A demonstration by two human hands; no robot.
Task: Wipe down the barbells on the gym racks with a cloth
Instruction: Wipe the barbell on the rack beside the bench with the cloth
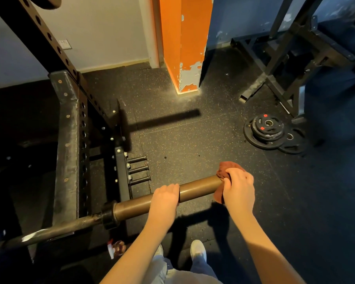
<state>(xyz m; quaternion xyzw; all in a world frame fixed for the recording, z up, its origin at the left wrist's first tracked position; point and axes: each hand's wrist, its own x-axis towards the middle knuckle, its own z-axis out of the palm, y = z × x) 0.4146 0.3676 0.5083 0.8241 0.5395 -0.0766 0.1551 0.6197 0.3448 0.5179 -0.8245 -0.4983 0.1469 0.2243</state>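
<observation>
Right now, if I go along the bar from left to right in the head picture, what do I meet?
The thin shaft → black collar → left hand curled over the brown sleeve → a bare stretch of that sleeve → right hand holding the red cloth round the sleeve's end.

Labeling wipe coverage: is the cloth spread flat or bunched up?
Bunched. The cloth is crumpled over the barbell sleeve end, gripped by the right hand; folds stick out above and below it.
</observation>
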